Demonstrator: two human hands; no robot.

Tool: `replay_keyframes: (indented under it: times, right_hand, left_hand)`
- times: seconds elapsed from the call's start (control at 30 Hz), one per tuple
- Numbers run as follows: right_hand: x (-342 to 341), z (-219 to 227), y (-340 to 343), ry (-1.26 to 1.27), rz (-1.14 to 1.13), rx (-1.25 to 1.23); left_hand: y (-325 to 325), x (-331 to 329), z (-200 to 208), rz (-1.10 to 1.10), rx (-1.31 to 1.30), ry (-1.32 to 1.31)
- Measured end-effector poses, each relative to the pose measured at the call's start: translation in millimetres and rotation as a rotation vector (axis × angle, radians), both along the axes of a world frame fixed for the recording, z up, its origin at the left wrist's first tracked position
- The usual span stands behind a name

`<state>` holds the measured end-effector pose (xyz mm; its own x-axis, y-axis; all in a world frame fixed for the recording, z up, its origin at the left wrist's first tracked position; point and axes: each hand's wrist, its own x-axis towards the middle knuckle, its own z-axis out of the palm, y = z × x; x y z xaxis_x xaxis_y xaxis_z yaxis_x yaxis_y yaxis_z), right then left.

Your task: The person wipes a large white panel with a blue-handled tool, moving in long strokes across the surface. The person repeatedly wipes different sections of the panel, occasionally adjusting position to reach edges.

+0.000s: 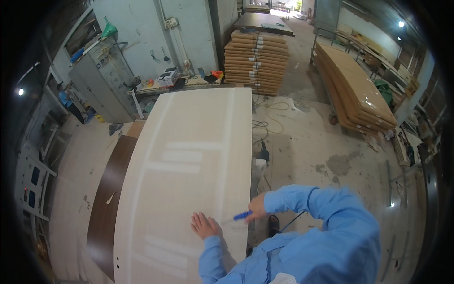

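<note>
Blue-handled tool (242, 216) in grasp of right fingers (250, 214), free left fingers (201, 220) flat on pale panel (184, 123).

Pale wall (139, 31), grey cabinet (101, 83), concrete floor (302, 161) (patchy, stained).

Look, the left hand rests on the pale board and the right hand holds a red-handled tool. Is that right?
Not quite: in the head view, the tool in the right hand has a blue handle, not red. The left hand does rest on the pale board.
</note>
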<state>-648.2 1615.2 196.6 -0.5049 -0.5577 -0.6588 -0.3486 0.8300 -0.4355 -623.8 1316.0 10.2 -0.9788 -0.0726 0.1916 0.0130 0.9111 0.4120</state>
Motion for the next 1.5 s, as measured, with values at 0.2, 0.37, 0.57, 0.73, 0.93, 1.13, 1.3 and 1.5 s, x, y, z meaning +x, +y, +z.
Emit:
replay_keyframes:
  times: [0.2, 0.37, 0.57, 0.73, 0.93, 1.13, 1.3, 1.5]
  right_hand:
    - [24, 23, 11, 0.284, -0.425, 0.107]
    - [48, 20, 33, 0.273, -0.425, 0.068]
    - [45, 1, 81, 0.08, -0.259, -0.098]
    - [50, -33, 161, 0.218, -0.52, -0.15]
    - [71, -20, 238, 0.085, -0.468, -0.268]
    - [71, -24, 277, 0.136, -0.534, -0.225]
    - [25, -39, 316, 0.223, -0.823, -0.212]
    - [-54, -29, 353, 0.203, -0.581, -0.22]
  left_hand:
    - [31, 14, -10, -0.173, -0.055, -0.025]
    - [84, 20, -13, -0.264, -0.074, -0.105]
    - [128, -10, 1, -0.199, -0.124, -0.307]
    - [174, -58, -1, -0.05, -0.155, -0.342]
    - [219, -114, -17, 0.108, -0.292, -0.386]
    - [250, -146, -22, 0.299, -0.317, -0.471]
    - [272, -159, -27, 0.411, -0.34, -0.488]
    - [330, -205, -22, 0.316, -0.323, -0.413]
